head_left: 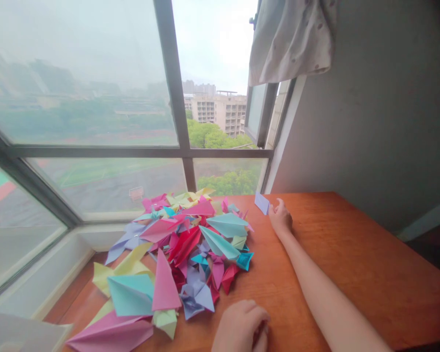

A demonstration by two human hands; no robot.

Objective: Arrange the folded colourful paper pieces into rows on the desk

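Observation:
My right hand [281, 218] reaches toward the far side of the wooden table, its fingertips on a small lavender piece of folded paper [262, 203]. The thumb side meets the paper's right edge, while another finger is raised a little. My left hand [241, 326] rests at the near edge of the view with its fingers curled in, and I see nothing in it. Left of both hands lies a heap of folded paper pieces [185, 247] in pink, red, yellow, lavender and blue. Nearest the left hand is a lavender folded paper flower [197, 296].
The wooden table [352, 264] stretches right toward a grey wall [381, 112]. Window panes and dark frames [183, 98] stand behind the heap, with one sash open. A curtain [293, 44] hangs at the upper right. A pale sheet [22, 330] shows at the lower left.

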